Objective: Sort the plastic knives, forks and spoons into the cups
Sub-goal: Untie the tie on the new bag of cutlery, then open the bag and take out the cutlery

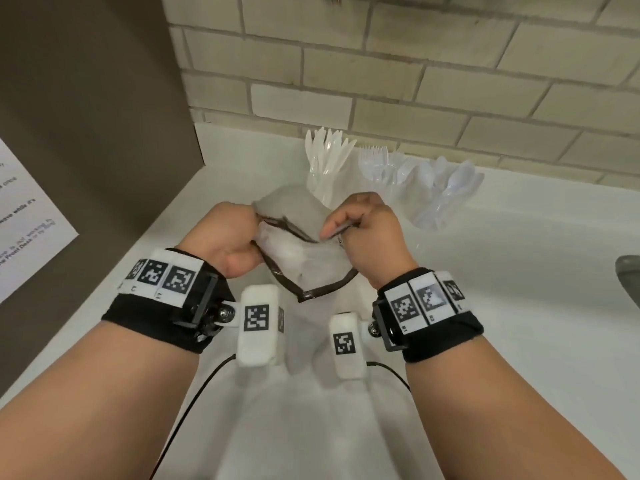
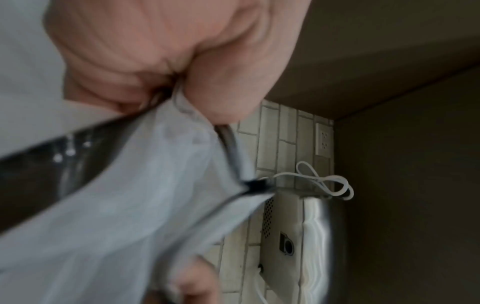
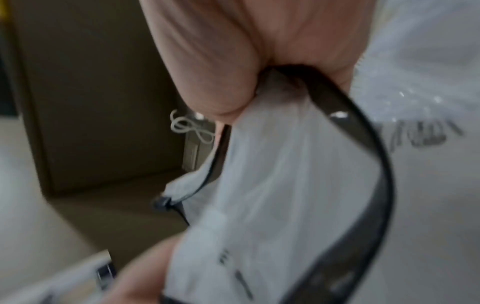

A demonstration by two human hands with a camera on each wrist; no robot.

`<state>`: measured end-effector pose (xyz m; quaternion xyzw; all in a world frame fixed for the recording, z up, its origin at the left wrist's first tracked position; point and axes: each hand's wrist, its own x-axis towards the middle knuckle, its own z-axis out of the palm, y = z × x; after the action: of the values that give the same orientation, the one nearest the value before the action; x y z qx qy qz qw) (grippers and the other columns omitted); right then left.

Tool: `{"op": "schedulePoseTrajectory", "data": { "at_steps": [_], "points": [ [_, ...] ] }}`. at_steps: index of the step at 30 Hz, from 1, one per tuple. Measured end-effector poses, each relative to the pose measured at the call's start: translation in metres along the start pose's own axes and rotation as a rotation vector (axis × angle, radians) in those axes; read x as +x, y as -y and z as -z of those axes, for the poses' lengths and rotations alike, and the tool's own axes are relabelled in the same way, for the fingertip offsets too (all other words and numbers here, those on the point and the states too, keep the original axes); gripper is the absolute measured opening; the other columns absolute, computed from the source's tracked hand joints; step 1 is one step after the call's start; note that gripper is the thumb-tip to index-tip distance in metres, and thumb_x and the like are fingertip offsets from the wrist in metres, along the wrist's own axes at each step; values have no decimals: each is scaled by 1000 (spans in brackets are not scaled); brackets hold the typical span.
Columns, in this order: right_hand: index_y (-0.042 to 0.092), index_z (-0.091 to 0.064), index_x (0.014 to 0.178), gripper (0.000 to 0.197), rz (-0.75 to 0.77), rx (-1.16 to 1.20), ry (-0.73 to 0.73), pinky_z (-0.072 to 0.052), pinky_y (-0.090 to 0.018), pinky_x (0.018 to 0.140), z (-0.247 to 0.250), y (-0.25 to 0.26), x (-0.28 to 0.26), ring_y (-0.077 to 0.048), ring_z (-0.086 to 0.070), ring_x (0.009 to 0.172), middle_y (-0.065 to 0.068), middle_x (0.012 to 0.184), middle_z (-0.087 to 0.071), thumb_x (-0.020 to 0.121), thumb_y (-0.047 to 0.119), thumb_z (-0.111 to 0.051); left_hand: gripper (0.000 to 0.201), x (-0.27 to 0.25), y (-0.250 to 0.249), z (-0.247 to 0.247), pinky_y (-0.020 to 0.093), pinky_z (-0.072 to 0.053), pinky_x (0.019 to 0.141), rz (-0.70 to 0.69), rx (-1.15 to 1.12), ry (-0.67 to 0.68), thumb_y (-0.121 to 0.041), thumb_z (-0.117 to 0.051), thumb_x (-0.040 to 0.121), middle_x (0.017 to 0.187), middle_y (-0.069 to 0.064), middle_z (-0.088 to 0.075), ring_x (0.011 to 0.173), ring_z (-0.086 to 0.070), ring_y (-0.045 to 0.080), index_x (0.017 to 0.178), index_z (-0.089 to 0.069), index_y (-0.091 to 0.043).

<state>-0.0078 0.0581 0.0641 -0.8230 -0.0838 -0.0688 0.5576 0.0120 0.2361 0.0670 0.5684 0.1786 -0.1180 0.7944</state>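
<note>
Knives (image 1: 327, 157), forks (image 1: 375, 162) and spoons (image 1: 446, 188) are stood in three clear cups (image 1: 420, 206) beyond the hands, against the tiled wall (image 1: 415, 84). A translucent pouch (image 1: 298, 247) with dark zip edging is held above the white counter (image 1: 519, 306): one end is pinched by the curled left hand (image 1: 227, 237), the other by the right hand (image 1: 367, 233), whose fingers are closed on the zip.

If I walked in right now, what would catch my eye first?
Two hands, the left hand and the right hand, hold a pale mesh pouch with a dark zip edge above the white counter. Behind, against the brick wall, stand clear cups of knives, forks and spoons.
</note>
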Motion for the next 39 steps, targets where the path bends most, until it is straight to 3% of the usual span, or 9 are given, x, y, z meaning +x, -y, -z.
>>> {"op": "schedulePoseTrajectory", "data": {
  "at_steps": [4,8,14,19,23,28,33,36,39],
  "points": [
    [7,-68,112,36,-44,-256,-27,-43,-5,77,0,-6,8,3,-59,90,5,104,-66,84,-6,-48,15,-7,9,-6,29,-58,66,44,-8,45,-4,-60,86,96,16,-69,78,-70,23,100,-64,-1],
    [14,-55,117,44,-47,-178,29,-53,-37,66,-5,-7,11,-37,-60,83,-25,100,-59,73,6,-58,24,-11,26,1,57,-47,96,130,479,127,-22,-70,84,111,16,-69,104,-65,36,107,-67,-15],
    [28,-11,152,79,-253,-421,305,-38,-27,95,-5,-22,-4,-26,-50,108,-11,126,-37,90,31,-60,28,-8,21,-1,31,-59,66,79,-107,145,3,-38,95,95,17,-66,81,-67,26,108,-62,1],
    [25,-23,151,79,-268,-475,79,-34,-28,105,4,-31,-2,-28,-46,118,-14,138,-31,82,13,-61,47,-13,28,3,34,-55,69,-7,-384,425,2,-52,69,100,9,-65,86,-66,26,103,-63,-29],
    [5,-63,110,40,276,-493,-293,-40,-18,90,-6,-15,-11,-21,-52,102,-14,120,-51,73,-4,-55,36,-7,37,2,27,-49,58,-82,-134,457,15,-46,75,79,5,-65,72,-62,22,68,-57,-20],
    [8,-60,105,21,-37,-611,218,-47,-31,73,-18,-15,-18,-29,-63,87,-12,96,-67,94,16,-43,47,-6,37,-12,24,-49,55,-260,-130,354,17,-52,81,58,5,-56,54,-57,15,52,-57,-20],
    [3,-56,120,32,-202,-925,468,-42,-28,88,-1,-1,-19,-29,-56,113,-14,124,-59,95,17,-43,26,1,40,-3,17,-43,73,-492,895,90,0,-72,73,89,-14,-66,76,-58,4,81,-71,-25],
    [5,-60,120,31,-188,-921,718,-43,-26,93,-2,6,-29,-25,-57,113,-10,123,-60,92,8,-46,94,13,43,4,25,-47,90,-352,1415,202,-24,-82,55,123,-4,-39,104,-50,17,138,-39,-32],
    [23,-72,102,23,15,-802,723,-46,-24,86,-8,12,-37,-12,-58,98,6,109,-66,83,16,-62,120,15,42,-4,36,-57,79,-375,1623,351,-26,-79,49,124,-4,-30,97,-56,25,144,-8,-43]
  ]
}}
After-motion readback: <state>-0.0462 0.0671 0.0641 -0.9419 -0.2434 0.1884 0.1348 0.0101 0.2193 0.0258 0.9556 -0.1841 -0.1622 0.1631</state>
